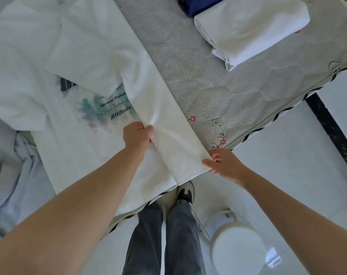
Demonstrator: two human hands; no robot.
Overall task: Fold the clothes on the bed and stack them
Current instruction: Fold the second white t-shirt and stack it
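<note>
A white T-shirt (69,62) with a teal print lies spread on the grey mattress (198,76), its right side folded over in a long strip. My left hand (136,135) grips the inner edge of that folded strip near the print. At the mattress's front edge, my right hand (222,163) pinches the strip's hem corner. A folded white garment (252,28) sits at the back right, with a folded dark blue garment (196,4) just behind it.
Crumpled pale clothes (15,175) lie at the left edge of the bed. A white round bin (238,253) stands on the tiled floor (287,165) by my legs. The mattress's edge runs diagonally from lower left to upper right.
</note>
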